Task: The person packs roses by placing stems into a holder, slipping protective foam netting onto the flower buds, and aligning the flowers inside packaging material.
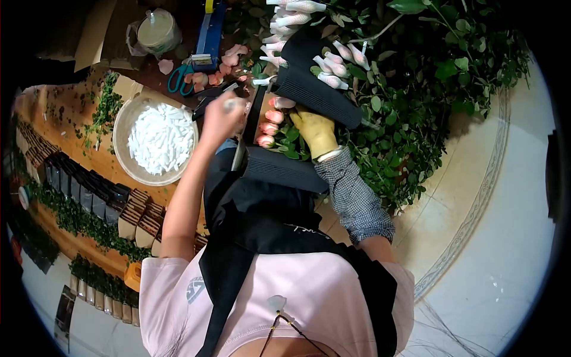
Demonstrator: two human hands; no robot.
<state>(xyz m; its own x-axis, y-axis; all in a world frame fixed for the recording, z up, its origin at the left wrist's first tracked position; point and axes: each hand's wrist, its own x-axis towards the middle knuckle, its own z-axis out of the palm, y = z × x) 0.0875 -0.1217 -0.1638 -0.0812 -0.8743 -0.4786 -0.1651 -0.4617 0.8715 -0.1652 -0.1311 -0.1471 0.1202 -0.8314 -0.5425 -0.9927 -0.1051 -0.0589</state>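
Note:
My bare left hand point(225, 122) is closed with its fingers curled together, left of the pink roses; what it holds, if anything, I cannot make out. A yellow glove covers my right hand point(316, 134), which lies beside green rose leaves, its fingertips partly hidden under a dark ribbed pad point(318, 98). Between my hands, several pink-tipped roses point(269, 128) form a column. A second dark ribbed pad point(282, 169) lies nearer my lap. Several roses in white netting point(333, 66) rest beyond the upper pad.
A round basin point(120, 140) of small white pieces stands at the left. Blue-handled scissors point(176, 81), loose petals point(234, 53), a white tub point(158, 31) and a blue tool point(209, 34) lie farther up. A large heap of leafy stems point(410, 107) fills the right.

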